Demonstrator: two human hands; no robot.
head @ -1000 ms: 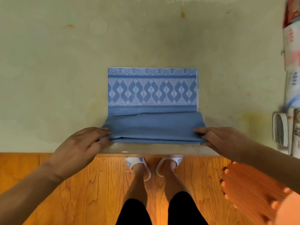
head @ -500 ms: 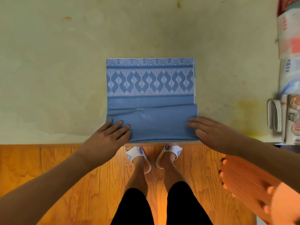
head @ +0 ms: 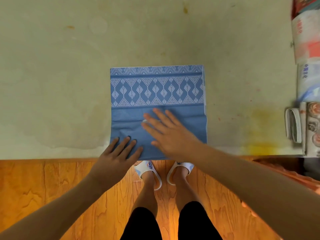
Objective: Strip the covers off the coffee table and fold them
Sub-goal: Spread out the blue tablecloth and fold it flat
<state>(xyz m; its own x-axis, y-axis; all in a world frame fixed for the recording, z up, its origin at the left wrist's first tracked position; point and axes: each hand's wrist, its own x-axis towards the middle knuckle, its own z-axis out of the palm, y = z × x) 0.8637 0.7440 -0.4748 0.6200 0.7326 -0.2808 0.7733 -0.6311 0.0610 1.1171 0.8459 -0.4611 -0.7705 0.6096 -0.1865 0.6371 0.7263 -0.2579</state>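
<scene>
The folded cover (head: 156, 94) is laid at the table's (head: 60, 84) near edge; both hands are rested on it, newspapers (head: 306, 108) stacked far right.

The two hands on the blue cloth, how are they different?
The left hand rests at the near left corner of the folded blue patterned cloth cover, while the right hand reaches further in, over its middle. The left hand's fingers sit close together; the right hand's fingers are spread wide and look blurred. Both lie flat and open on the plain blue part, gripping nothing.
</scene>
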